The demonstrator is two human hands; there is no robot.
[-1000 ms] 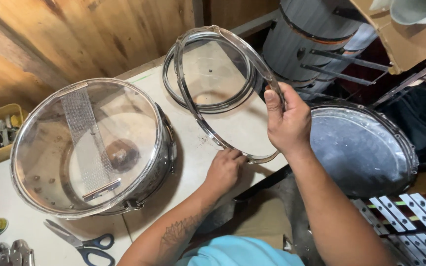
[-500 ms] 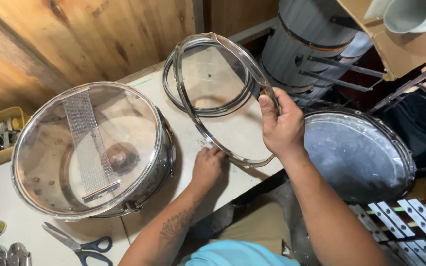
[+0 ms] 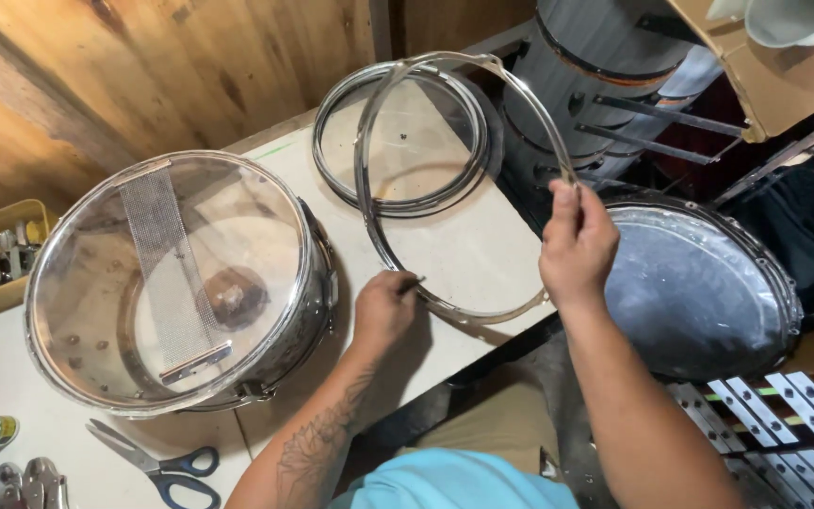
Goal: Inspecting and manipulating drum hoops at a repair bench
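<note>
Both hands holding thin chrome metal drum hoop [image 3: 383,236], tilted up over pale worktop [image 3: 482,254] centre: left hand [image 3: 381,309] pinching near rim, right hand [image 3: 577,240] pinching right side. Prob. stiff, light, slick; best gripped w/ hands opposite.

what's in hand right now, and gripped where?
A metal drum hoop, tilted above the table. Left hand grips its lower edge; right hand pinches the right side of the rim.
</note>
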